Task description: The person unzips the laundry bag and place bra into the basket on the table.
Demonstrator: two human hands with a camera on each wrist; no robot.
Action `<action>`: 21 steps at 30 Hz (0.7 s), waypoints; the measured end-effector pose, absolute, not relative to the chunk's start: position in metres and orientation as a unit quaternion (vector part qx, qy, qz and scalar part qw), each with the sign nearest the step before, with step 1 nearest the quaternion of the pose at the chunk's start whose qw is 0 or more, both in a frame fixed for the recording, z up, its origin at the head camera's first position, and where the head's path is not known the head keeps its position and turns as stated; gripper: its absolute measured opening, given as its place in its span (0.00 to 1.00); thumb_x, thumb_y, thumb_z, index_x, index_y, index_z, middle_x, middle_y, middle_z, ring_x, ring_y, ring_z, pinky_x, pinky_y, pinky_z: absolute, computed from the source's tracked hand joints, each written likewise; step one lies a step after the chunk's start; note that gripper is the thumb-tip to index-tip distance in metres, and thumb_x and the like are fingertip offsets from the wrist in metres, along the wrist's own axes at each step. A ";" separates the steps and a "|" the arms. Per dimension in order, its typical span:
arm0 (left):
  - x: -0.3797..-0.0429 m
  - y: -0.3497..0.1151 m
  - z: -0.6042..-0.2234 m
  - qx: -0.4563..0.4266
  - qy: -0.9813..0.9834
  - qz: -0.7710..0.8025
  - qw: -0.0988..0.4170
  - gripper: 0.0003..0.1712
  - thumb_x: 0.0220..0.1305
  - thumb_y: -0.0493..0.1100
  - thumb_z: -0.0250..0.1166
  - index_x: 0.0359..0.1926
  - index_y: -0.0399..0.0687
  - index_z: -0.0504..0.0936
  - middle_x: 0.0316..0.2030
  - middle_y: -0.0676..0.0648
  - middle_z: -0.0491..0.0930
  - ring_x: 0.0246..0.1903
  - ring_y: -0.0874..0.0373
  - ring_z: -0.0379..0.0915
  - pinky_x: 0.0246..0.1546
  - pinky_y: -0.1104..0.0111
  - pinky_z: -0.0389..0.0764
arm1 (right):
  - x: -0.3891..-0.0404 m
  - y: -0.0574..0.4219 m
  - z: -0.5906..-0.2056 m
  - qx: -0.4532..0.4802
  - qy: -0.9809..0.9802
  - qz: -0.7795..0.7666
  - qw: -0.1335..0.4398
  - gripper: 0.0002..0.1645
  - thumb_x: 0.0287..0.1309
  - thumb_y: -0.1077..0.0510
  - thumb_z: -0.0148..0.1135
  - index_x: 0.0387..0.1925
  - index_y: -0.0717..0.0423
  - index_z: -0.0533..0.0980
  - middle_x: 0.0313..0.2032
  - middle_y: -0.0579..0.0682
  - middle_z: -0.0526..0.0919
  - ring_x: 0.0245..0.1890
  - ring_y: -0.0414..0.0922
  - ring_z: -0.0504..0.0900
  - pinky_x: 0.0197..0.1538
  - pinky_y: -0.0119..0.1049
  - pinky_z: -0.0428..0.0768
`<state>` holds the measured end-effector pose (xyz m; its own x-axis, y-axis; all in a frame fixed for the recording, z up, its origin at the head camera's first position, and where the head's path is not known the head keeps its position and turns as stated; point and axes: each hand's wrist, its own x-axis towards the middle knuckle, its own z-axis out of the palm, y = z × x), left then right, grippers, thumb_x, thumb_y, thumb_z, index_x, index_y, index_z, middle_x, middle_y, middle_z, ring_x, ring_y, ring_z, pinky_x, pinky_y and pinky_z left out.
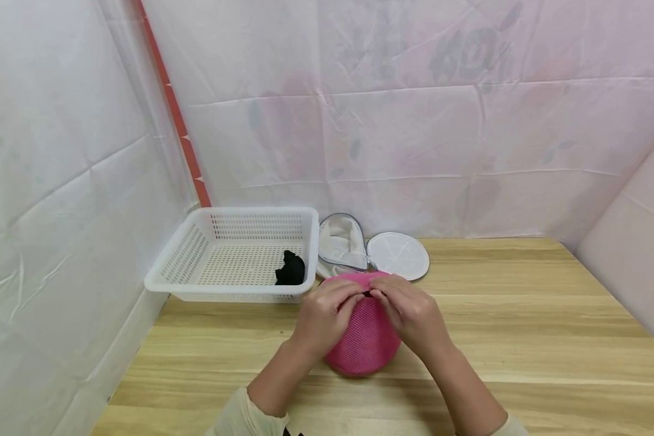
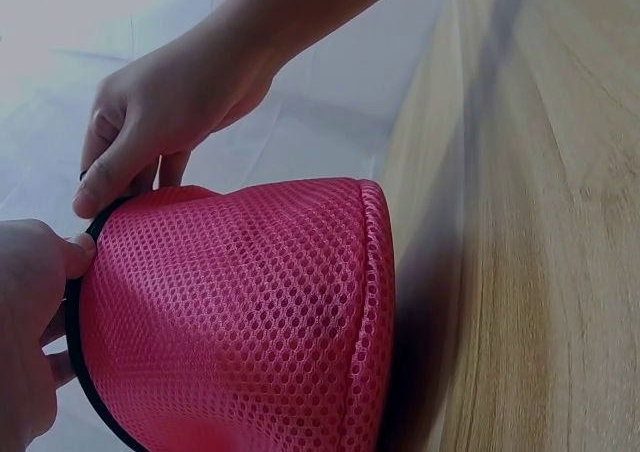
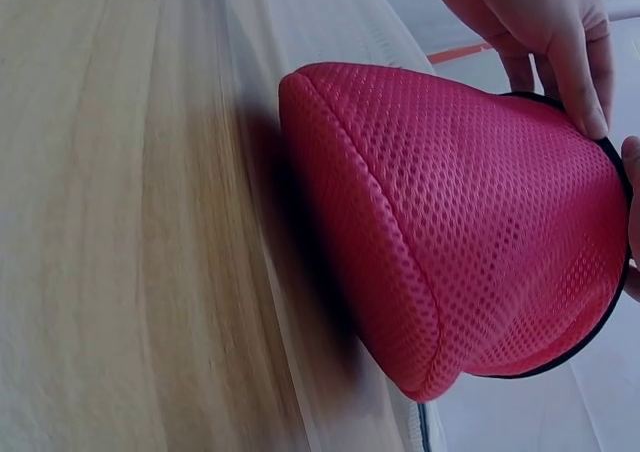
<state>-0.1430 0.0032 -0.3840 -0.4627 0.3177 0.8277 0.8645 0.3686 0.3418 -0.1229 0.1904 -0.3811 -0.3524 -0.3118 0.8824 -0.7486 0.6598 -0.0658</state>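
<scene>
A pink mesh laundry bag with a black zipper edge stands in front of me, its upper rim between both hands. My left hand pinches the black edge from the left, thumb against fingers. From the right, my right hand pinches the same edge close beside it. In the left wrist view, the right hand grips the rim by its black trim. The right wrist view shows the left hand's thumb lying on the mesh at the trim. The inside of the bag is hidden.
A white perforated basket stands at the back left, with a black cloth item in its right end. White mesh bags and a round white disc-shaped piece lie against the back wall. Sheeting lines the walls around the wooden table.
</scene>
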 end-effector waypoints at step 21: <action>-0.147 -0.003 -0.384 -0.358 -0.769 -0.416 0.328 0.05 0.59 0.36 0.70 0.38 0.42 0.88 0.37 0.48 0.88 0.46 0.51 0.84 0.56 0.69 0.80 | -0.124 0.205 -0.378 0.315 -0.797 0.250 0.449 0.18 0.70 0.51 0.56 0.41 0.62 0.84 0.39 0.52 0.88 0.42 0.50 0.86 0.59 0.26 0.77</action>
